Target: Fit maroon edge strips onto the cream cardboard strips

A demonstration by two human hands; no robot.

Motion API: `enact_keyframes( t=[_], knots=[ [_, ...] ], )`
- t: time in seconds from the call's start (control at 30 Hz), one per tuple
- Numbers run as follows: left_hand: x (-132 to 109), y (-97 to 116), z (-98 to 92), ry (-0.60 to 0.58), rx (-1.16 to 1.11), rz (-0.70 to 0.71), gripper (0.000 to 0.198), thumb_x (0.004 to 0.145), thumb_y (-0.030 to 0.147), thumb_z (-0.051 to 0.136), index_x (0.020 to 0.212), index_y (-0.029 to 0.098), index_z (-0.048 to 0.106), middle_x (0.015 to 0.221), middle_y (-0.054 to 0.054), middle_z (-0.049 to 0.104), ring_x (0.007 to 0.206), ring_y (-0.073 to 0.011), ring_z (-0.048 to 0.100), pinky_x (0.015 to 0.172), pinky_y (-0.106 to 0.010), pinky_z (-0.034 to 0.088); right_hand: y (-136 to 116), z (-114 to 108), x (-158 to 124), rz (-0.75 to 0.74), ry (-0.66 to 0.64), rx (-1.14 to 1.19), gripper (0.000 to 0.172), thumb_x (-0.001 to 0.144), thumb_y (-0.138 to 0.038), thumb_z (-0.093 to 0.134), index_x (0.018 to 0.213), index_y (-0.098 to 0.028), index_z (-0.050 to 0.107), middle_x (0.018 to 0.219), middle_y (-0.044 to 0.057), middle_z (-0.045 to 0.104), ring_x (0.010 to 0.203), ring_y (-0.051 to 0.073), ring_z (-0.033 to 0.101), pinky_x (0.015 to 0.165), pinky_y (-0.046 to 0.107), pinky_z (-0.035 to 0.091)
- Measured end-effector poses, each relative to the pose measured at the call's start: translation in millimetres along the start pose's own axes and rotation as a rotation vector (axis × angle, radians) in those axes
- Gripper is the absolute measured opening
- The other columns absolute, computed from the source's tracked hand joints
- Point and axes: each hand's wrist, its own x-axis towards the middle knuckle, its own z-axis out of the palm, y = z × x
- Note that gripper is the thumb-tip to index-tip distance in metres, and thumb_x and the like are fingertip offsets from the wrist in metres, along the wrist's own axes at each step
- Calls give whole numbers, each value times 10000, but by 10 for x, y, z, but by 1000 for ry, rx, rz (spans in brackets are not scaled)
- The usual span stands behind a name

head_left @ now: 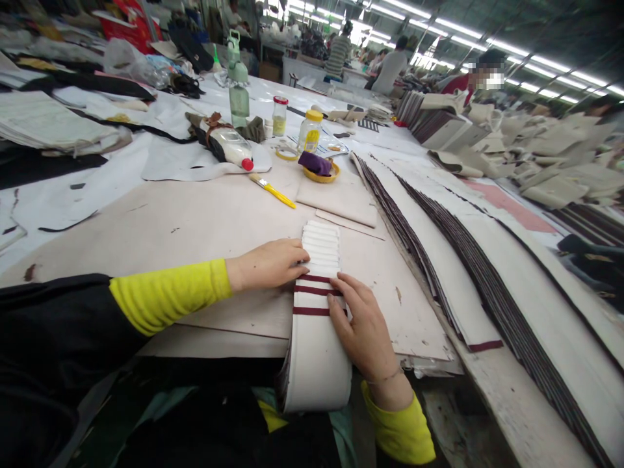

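A stack of long off-white strips (pixel 319 364) with dark red bands hangs in a curve over the table's near edge. Its far ends are fanned out in narrow overlapping steps. My left hand (pixel 270 262) is closed at the stack's left edge, its fingertips beside the uppermost red band. From the right, my right hand (pixel 364 328) grips the stack, thumb and fingers lying over the edge near the red bands. Parts of both hands' fingers are hidden under or behind the strips. The backs of the strips look dark where they curve down.
A yellow-handled brush (pixel 275 192) lies beyond my left hand. Farther back are a yellow dish (pixel 322 175) with purple cloth, a yellow-lidded jar (pixel 310 133) and a green bottle (pixel 238 97). Long layered strips (pixel 439 260) cover the right side. Several people work in the background.
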Motion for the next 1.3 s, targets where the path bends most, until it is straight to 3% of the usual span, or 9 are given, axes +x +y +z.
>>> enact_keyframes(
  t=[0.37, 0.47, 0.67, 0.9, 1.0, 1.13, 1.3],
  knots=[
    [144, -18, -45, -53, -106, -135, 145, 744, 166, 469, 796, 156, 604, 845, -15, 604, 771, -125, 545, 676, -199, 398, -38, 21, -20, -5, 12, -19, 298, 826, -242, 426, 1097, -198, 542, 1101, 101, 572, 1040, 222, 509, 891, 437, 438],
    [216, -35, -70, -115, -110, -202, 142, 738, 206, 483, 798, 161, 604, 795, -10, 629, 709, -128, 547, 609, -201, 381, -48, 16, -22, 3, 7, -21, 297, 830, -234, 421, 1097, -187, 542, 1108, 106, 568, 1041, 220, 506, 896, 434, 436],
    [329, -64, -115, -242, -85, -175, 114, 712, 224, 520, 738, 157, 609, 723, -6, 636, 634, -116, 535, 552, -194, 355, -73, 11, -22, 3, 5, -29, 299, 833, -226, 414, 1101, -190, 543, 1099, 107, 574, 1037, 220, 512, 889, 431, 445],
    [462, -99, -159, -473, -144, -209, 169, 713, 261, 516, 792, 143, 607, 712, -22, 633, 542, -104, 526, 544, -202, 394, -64, 28, -31, 0, 8, -40, 301, 832, -226, 411, 1099, -190, 545, 1091, 108, 577, 1031, 224, 515, 879, 433, 454],
    [483, -56, -210, -468, -166, -181, 158, 701, 207, 494, 804, 147, 598, 731, -20, 630, 526, -97, 520, 533, -201, 407, -59, 33, -31, 5, 4, -44, 297, 833, -223, 412, 1095, -179, 544, 1095, 111, 574, 1041, 222, 506, 888, 430, 449],
    [488, -45, -277, -502, -299, -291, 188, 709, 189, 444, 842, 140, 568, 681, -19, 607, 516, -100, 513, 474, -189, 414, -49, 39, -39, 11, -6, -45, 293, 836, -226, 415, 1098, -170, 535, 1107, 113, 564, 1045, 218, 498, 892, 424, 447],
    [363, -143, -300, -441, -401, -396, 146, 694, 241, 481, 778, 145, 553, 666, -14, 587, 551, -99, 504, 465, -175, 404, -32, 45, -57, 11, -6, -40, 300, 837, -228, 415, 1114, -178, 519, 1120, 108, 555, 1056, 215, 491, 905, 425, 437]
  ],
)
